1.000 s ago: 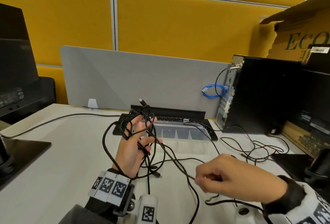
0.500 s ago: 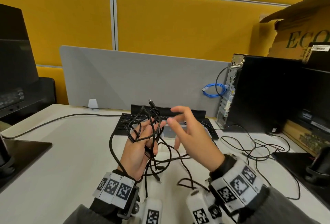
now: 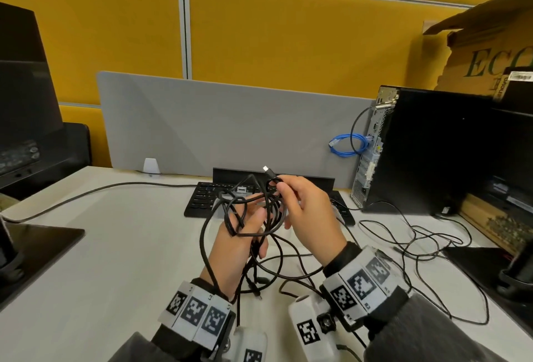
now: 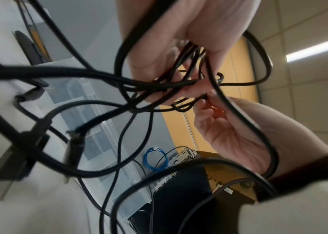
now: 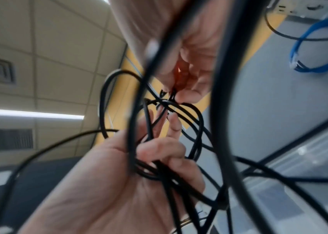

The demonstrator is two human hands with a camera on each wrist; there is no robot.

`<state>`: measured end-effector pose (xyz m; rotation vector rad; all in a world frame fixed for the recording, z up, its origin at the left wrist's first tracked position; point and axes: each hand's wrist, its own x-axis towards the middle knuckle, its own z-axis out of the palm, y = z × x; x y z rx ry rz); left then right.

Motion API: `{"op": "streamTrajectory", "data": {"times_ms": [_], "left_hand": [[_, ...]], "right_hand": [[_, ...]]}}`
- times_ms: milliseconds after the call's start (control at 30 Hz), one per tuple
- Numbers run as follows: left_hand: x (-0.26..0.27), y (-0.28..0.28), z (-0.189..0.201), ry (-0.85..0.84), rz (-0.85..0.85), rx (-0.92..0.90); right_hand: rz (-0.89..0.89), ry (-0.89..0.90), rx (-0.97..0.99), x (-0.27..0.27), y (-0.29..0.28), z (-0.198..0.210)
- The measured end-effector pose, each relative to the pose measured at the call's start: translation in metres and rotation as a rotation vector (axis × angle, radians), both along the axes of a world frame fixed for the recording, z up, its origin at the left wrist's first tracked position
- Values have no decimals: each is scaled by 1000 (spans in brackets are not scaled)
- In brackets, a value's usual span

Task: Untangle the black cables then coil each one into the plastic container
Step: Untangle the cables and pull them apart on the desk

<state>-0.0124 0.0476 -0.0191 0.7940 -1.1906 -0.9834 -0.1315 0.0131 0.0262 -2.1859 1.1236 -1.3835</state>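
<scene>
Right hand (image 5: 179, 47): top centre of my view; its fingers (image 5: 189, 93) pinch a strand of the black cables (image 5: 191, 134).
Left hand (image 5: 107, 182): below the right hand, palm toward me, cable loops wrapped round its fingers.
Near strands: two thick, blurred ones cross in front of the right hand.
Blue cable (image 5: 307, 47): coiled, far right of the right hand.
Plastic container (image 5: 309, 166): clear, low and to the right of the right hand.
</scene>
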Motion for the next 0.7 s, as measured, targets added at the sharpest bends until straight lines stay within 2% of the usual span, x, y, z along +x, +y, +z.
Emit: {"op": "streamTrajectory", "data": {"times_ms": [133,167,233,333,400,467,533,600,633,700], "left_hand": [[-5,-2,0,-9,70,-1],[-5,-3,-1,-3,96,15],[-3,-5,-3,-19,125,38],[-1,-8,-8,-39,146,47],[1,-9,-9,-31,189,66],[1,-10,-9,-47,236,51],[0,-10,-8,-70,279,21],[-1,-9,-6,-40,299,10],[0,-9,-6,-21,304,10],[0,-7,-5,-2,291,22]], "right_hand": [[-105,532,-36,1,-2,8],[-102,602,-45,1,-1,9],[-53,576,-76,0,2,9],[93,336,-32,-4,6,8],[114,262,21,-5,10,8],[53,284,7,-4,13,8],[-47,417,-27,-1,16,8],[-184,563,-166,4,18,3],[-241,579,-283,7,18,0],[-256,488,-401,9,21,-7]]}}
